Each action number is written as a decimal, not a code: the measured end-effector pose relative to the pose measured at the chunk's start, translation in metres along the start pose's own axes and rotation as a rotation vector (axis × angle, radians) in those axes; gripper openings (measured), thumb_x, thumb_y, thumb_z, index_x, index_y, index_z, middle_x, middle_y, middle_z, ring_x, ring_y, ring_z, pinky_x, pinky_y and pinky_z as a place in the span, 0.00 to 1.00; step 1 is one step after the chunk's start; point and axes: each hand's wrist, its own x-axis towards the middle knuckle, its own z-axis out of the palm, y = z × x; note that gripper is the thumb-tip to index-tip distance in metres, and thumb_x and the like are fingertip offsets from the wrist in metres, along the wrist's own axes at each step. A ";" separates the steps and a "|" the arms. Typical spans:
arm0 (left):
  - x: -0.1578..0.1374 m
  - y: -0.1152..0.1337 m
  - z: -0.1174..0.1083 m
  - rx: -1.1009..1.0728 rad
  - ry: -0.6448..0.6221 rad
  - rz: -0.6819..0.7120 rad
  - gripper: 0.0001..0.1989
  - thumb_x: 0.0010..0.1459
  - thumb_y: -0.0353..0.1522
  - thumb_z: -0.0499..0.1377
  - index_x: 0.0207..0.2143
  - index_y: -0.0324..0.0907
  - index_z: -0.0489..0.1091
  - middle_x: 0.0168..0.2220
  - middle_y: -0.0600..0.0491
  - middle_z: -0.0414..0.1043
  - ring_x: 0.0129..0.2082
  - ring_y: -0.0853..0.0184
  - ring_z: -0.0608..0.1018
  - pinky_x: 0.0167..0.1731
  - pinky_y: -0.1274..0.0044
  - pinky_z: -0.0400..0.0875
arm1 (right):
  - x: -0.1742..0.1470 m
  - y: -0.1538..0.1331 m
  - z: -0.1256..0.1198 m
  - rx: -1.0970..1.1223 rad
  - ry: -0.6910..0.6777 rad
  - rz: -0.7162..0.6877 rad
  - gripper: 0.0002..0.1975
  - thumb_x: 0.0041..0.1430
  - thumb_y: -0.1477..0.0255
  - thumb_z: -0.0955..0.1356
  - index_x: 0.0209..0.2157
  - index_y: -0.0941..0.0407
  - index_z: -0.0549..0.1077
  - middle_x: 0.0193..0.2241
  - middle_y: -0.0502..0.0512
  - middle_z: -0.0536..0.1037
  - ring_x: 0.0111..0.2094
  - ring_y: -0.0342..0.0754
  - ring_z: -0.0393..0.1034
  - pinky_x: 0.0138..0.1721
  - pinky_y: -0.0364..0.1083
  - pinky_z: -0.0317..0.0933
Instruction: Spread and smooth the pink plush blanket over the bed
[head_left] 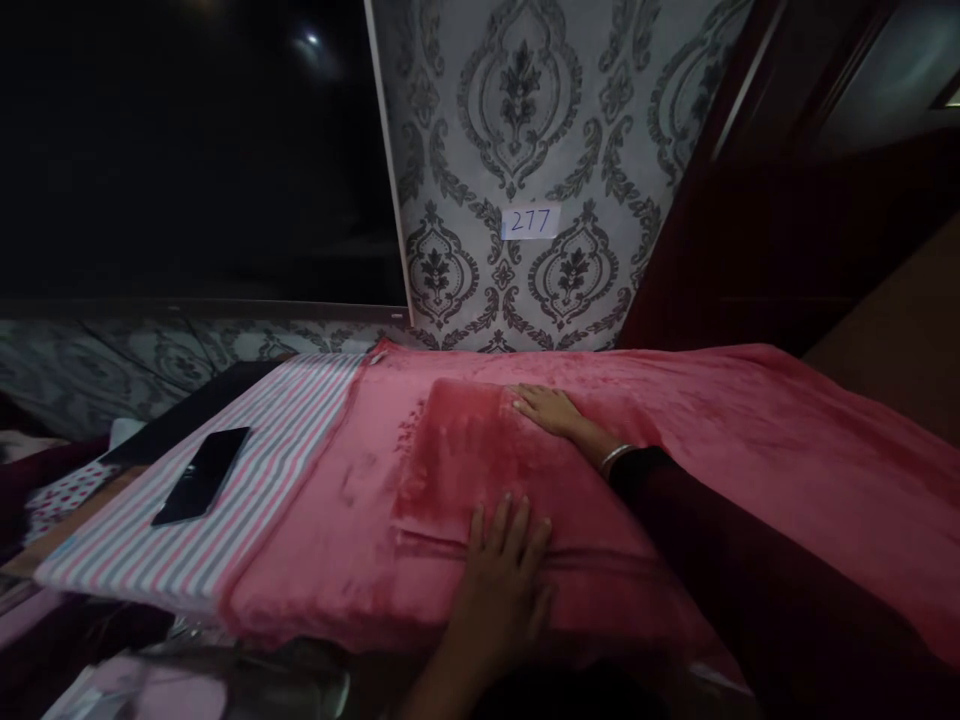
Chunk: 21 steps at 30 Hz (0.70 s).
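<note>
A folded red plush cloth lies on a larger pink-red plush blanket spread over a table. My left hand rests at the near edge of the folded cloth, fingers apart and pointing away from me. Farther off, my right hand lies flat on the cloth's far part, its fingers stretched to the left. That wrist has a metal bangle and a dark sleeve. Neither hand grips anything. The right forearm covers the right side of the folded cloth.
A black phone lies on a striped cloth to the left. Behind the table are a large dark screen, patterned wallpaper with a "277" paper label, and dark red wood at right. Clutter sits below the near edge.
</note>
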 end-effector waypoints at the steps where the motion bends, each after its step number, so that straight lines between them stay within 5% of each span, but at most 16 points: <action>1: 0.001 -0.001 -0.001 -0.001 0.014 0.003 0.35 0.62 0.37 0.58 0.70 0.46 0.57 0.72 0.46 0.54 0.72 0.50 0.56 0.69 0.49 0.48 | 0.000 -0.004 -0.004 -0.005 -0.012 0.022 0.31 0.74 0.56 0.54 0.72 0.52 0.55 0.72 0.60 0.54 0.71 0.61 0.49 0.68 0.67 0.46; 4: 0.001 -0.011 -0.011 0.025 0.096 -0.037 0.32 0.61 0.35 0.58 0.68 0.47 0.61 0.71 0.44 0.58 0.72 0.50 0.56 0.69 0.45 0.42 | -0.005 -0.028 -0.013 -0.031 0.011 -0.004 0.31 0.73 0.56 0.55 0.73 0.51 0.53 0.73 0.61 0.48 0.73 0.63 0.41 0.67 0.70 0.44; 7: -0.005 -0.025 -0.022 0.059 0.136 -0.166 0.34 0.58 0.34 0.60 0.68 0.48 0.61 0.71 0.43 0.55 0.72 0.46 0.53 0.68 0.42 0.37 | -0.018 -0.067 -0.015 -0.038 0.055 -0.308 0.30 0.73 0.56 0.56 0.73 0.45 0.53 0.74 0.55 0.46 0.74 0.63 0.35 0.69 0.70 0.37; 11: -0.019 -0.040 -0.017 0.073 0.113 -0.200 0.40 0.53 0.38 0.65 0.69 0.54 0.60 0.73 0.44 0.51 0.72 0.39 0.50 0.65 0.40 0.41 | -0.024 -0.106 -0.003 -0.011 -0.106 -0.614 0.30 0.73 0.54 0.57 0.73 0.40 0.50 0.74 0.51 0.48 0.74 0.61 0.34 0.69 0.71 0.33; 16: -0.030 -0.041 -0.003 0.082 0.105 -0.191 0.42 0.52 0.37 0.66 0.70 0.56 0.58 0.73 0.44 0.50 0.72 0.39 0.51 0.66 0.41 0.41 | 0.011 -0.109 0.013 -0.018 -0.115 -0.602 0.31 0.74 0.52 0.56 0.73 0.44 0.49 0.74 0.51 0.46 0.74 0.58 0.30 0.69 0.69 0.27; 21: -0.028 -0.036 -0.007 0.066 0.109 -0.230 0.40 0.53 0.36 0.66 0.68 0.55 0.61 0.74 0.47 0.50 0.73 0.40 0.49 0.67 0.42 0.40 | 0.059 -0.102 0.020 -0.014 -0.087 -0.444 0.30 0.73 0.52 0.56 0.72 0.44 0.55 0.74 0.51 0.46 0.74 0.58 0.37 0.71 0.65 0.36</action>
